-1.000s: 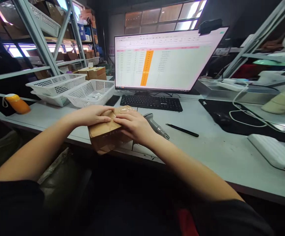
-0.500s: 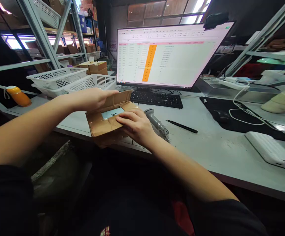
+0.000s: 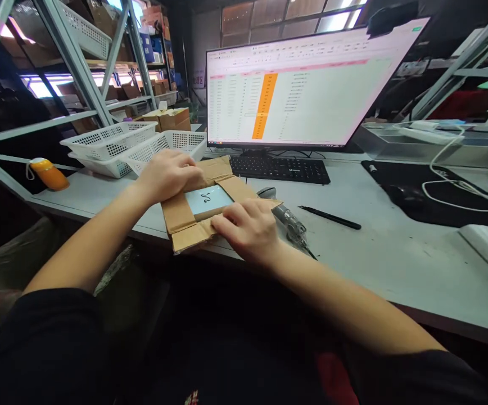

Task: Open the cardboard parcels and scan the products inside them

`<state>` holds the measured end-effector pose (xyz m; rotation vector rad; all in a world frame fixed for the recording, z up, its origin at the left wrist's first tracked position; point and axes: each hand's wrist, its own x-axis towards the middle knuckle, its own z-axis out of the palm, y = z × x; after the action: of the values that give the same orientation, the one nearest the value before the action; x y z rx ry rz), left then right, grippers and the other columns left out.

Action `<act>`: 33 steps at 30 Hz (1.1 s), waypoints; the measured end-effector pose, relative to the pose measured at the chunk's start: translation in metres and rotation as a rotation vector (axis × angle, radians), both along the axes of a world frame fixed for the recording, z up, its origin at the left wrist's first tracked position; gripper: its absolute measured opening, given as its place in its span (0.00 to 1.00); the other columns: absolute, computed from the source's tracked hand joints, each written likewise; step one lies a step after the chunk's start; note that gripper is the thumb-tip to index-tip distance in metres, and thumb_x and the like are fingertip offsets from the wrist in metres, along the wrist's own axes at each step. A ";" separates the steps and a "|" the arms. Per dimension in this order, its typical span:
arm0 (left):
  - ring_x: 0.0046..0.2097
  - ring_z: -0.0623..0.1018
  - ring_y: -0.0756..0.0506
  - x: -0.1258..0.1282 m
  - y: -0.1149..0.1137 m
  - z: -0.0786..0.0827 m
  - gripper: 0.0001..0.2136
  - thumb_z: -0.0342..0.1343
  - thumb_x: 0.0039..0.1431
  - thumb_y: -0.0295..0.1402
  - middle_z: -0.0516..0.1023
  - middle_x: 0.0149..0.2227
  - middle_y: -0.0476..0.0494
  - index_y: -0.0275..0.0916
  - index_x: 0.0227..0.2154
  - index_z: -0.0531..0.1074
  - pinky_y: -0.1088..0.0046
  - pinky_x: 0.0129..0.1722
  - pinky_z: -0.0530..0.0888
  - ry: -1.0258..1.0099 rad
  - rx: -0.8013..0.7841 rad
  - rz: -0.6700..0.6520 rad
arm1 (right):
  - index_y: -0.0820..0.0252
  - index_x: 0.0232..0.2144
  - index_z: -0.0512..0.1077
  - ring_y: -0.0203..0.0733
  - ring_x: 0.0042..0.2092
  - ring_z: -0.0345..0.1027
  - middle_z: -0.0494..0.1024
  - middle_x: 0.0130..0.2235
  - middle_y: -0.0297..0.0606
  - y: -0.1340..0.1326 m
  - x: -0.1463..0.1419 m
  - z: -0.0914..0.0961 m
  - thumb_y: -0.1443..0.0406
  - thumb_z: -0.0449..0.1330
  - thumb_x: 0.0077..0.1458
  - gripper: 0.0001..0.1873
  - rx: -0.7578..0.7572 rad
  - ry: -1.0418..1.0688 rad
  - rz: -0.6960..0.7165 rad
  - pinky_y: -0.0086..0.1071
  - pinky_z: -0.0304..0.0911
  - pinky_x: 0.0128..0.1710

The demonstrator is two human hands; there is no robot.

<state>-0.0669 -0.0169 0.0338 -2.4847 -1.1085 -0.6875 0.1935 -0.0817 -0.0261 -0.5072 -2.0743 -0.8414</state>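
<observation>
A small brown cardboard box (image 3: pixel 179 214) sits at the desk's near edge with its flaps spread open. Inside it shows a pale blue item (image 3: pixel 208 199) with a dark squiggle on it. My left hand (image 3: pixel 168 174) presses on the far left flap, fingers curled over it. My right hand (image 3: pixel 249 228) rests on the near right flap and holds it down flat. A grey barcode scanner (image 3: pixel 286 218) lies on the desk just right of my right hand.
A monitor (image 3: pixel 307 90) with a spreadsheet stands behind a black keyboard (image 3: pixel 281 169). White baskets (image 3: pixel 113 143) sit at the left, an orange object (image 3: pixel 48 174) beyond them. A black pen (image 3: pixel 330 217), mouse pad (image 3: pixel 421 191) and cables lie to the right. Metal shelving rises on the left.
The box was closed under both hands a second ago. Its flaps are now folded fully outward, baring the pale blue item inside. My view has shifted slightly.
</observation>
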 end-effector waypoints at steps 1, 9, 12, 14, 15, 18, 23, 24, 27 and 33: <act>0.49 0.79 0.39 0.001 -0.006 0.000 0.17 0.48 0.71 0.39 0.83 0.45 0.39 0.42 0.42 0.84 0.57 0.54 0.72 -0.023 -0.027 -0.055 | 0.53 0.32 0.77 0.43 0.36 0.60 0.75 0.31 0.35 -0.004 0.001 -0.007 0.71 0.58 0.68 0.13 0.048 0.040 -0.001 0.38 0.55 0.39; 0.40 0.75 0.41 0.011 -0.048 -0.016 0.29 0.39 0.71 0.58 0.77 0.34 0.40 0.41 0.28 0.72 0.57 0.50 0.71 -0.175 -0.247 -0.251 | 0.55 0.47 0.82 0.42 0.38 0.72 0.82 0.39 0.39 0.024 0.034 0.064 0.47 0.51 0.72 0.25 -0.936 -0.186 0.217 0.36 0.65 0.39; 0.38 0.76 0.41 0.017 -0.058 -0.035 0.27 0.38 0.69 0.60 0.74 0.29 0.42 0.44 0.26 0.63 0.52 0.57 0.73 -0.427 0.002 -0.235 | 0.53 0.51 0.81 0.47 0.42 0.75 0.83 0.46 0.41 0.066 0.020 0.094 0.50 0.66 0.59 0.22 -0.928 -0.307 0.051 0.39 0.68 0.41; 0.37 0.76 0.40 0.018 -0.061 -0.051 0.27 0.34 0.66 0.63 0.70 0.25 0.44 0.46 0.25 0.59 0.48 0.62 0.72 -0.598 0.174 -0.149 | 0.53 0.51 0.82 0.50 0.43 0.76 0.83 0.51 0.42 0.087 0.007 0.097 0.57 0.71 0.50 0.24 -0.810 -0.385 -0.074 0.40 0.70 0.41; 0.39 0.76 0.39 0.017 -0.062 -0.060 0.28 0.32 0.65 0.64 0.69 0.25 0.44 0.47 0.26 0.58 0.46 0.62 0.72 -0.668 0.253 -0.082 | 0.52 0.52 0.82 0.51 0.43 0.76 0.83 0.51 0.43 0.093 0.002 0.095 0.60 0.69 0.49 0.26 -0.792 -0.412 -0.113 0.41 0.71 0.41; 0.46 0.76 0.37 0.017 -0.063 -0.092 0.26 0.29 0.64 0.64 0.65 0.30 0.44 0.47 0.33 0.55 0.42 0.65 0.71 -0.911 0.501 0.042 | 0.53 0.63 0.75 0.53 0.45 0.77 0.83 0.52 0.45 0.099 0.002 0.090 0.66 0.61 0.53 0.34 -0.870 -0.334 -0.146 0.44 0.72 0.45; 0.66 0.66 0.31 0.029 -0.073 -0.151 0.29 0.29 0.63 0.67 0.63 0.54 0.34 0.48 0.49 0.54 0.39 0.67 0.65 -1.096 0.501 0.080 | 0.59 0.66 0.71 0.52 0.48 0.77 0.81 0.55 0.46 0.106 0.041 0.083 0.70 0.52 0.54 0.37 -1.197 0.136 -0.123 0.47 0.74 0.48; 0.69 0.63 0.30 0.032 -0.077 -0.159 0.32 0.32 0.62 0.69 0.60 0.60 0.31 0.48 0.53 0.52 0.39 0.68 0.65 -1.087 0.424 0.109 | 0.59 0.66 0.70 0.51 0.46 0.77 0.82 0.53 0.46 0.110 0.049 0.078 0.70 0.52 0.54 0.37 -1.289 0.210 -0.110 0.46 0.75 0.45; 0.74 0.59 0.30 0.039 -0.086 -0.169 0.43 0.52 0.55 0.70 0.48 0.71 0.25 0.49 0.62 0.45 0.41 0.69 0.66 -1.100 0.288 0.228 | 0.62 0.65 0.71 0.49 0.38 0.78 0.84 0.46 0.47 0.121 0.065 0.059 0.71 0.52 0.53 0.36 -1.477 0.307 -0.059 0.44 0.77 0.37; 0.77 0.55 0.32 0.033 -0.082 -0.172 0.59 0.67 0.54 0.45 0.42 0.77 0.26 0.47 0.73 0.25 0.45 0.69 0.70 -1.160 -0.096 0.343 | 0.56 0.61 0.77 0.57 0.56 0.74 0.79 0.58 0.47 0.110 0.051 0.073 0.64 0.65 0.53 0.31 -0.939 0.030 0.095 0.52 0.74 0.54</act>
<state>-0.0338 -0.0987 -0.1377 -1.7514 -1.8580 -2.0801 0.2447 0.0282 0.0472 -0.8817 -2.3559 0.2569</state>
